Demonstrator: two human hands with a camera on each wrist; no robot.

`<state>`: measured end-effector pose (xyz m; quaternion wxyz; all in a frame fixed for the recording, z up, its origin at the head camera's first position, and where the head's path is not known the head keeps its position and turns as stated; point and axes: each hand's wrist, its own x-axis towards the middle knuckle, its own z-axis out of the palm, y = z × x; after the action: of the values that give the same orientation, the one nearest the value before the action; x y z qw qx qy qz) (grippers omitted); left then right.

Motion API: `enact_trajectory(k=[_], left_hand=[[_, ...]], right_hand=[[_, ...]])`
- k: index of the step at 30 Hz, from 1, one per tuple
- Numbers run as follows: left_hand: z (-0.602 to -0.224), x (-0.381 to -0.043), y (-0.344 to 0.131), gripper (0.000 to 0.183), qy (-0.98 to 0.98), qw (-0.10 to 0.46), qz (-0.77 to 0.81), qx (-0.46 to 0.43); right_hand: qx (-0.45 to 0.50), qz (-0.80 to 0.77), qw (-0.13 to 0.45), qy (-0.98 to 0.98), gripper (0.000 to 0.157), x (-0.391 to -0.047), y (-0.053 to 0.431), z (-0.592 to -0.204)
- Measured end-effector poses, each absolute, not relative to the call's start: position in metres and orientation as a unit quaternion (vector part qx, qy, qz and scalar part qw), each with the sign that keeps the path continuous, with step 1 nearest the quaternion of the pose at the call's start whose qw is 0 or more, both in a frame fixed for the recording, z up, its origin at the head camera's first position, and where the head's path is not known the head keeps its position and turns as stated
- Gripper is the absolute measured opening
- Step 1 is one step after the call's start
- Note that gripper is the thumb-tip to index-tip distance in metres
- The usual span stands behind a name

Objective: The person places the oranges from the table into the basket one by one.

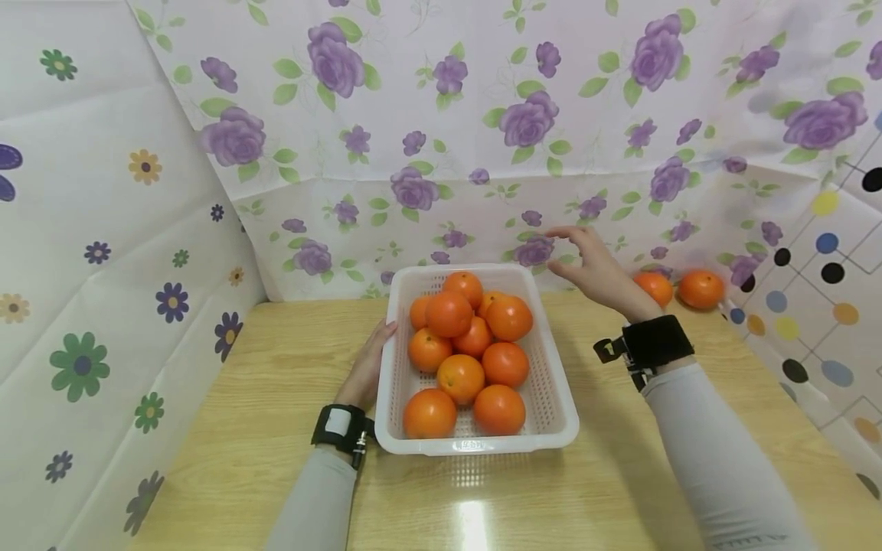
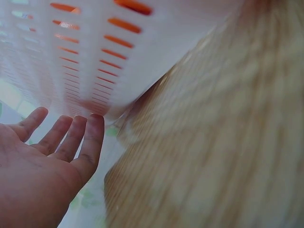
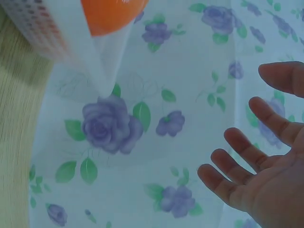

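A white plastic basket with slotted walls stands on the table, heaped with several oranges. My left hand is at the basket's left side, fingers fairly straight; in the left wrist view its fingertips lie right at the slotted wall. Up beyond the basket's far right corner, my right hand hangs in the air, fingers loosely bent and thumb apart. Nothing is between its fingers. The right wrist view shows that hand with spread fingers, apart from the basket corner.
Two more oranges lie on the table at the far right, one orange by the dotted side sheet and another partly behind the right wrist. A flowered sheet rises behind the wooden table. Another patterned sheet stands at the left.
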<state>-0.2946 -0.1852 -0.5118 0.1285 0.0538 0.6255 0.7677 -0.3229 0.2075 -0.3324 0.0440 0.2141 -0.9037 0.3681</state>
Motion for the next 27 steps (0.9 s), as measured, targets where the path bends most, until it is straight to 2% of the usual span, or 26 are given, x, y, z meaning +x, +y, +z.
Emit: enact_trajectory(k=[9,19,27], left_hand=[[-0.511,-0.294,-0.186,0.075,0.625,0.127,0.768,0.058],[-0.511,-0.295,-0.185,0.072,0.613,0.131,0.776,0.073],[-0.511,-0.295,-0.184,0.071,0.617,0.127,0.774,0.067]], right_hand=[[0.182,0.414,0.056,-0.89,0.054,-0.323,0.241,-0.335],[0.153,0.39,0.077,-0.905,0.053,-0.328,0.269,-0.337],[0.112,0.394,0.053,-0.911,0.057,-0.342,0.301,-0.35]])
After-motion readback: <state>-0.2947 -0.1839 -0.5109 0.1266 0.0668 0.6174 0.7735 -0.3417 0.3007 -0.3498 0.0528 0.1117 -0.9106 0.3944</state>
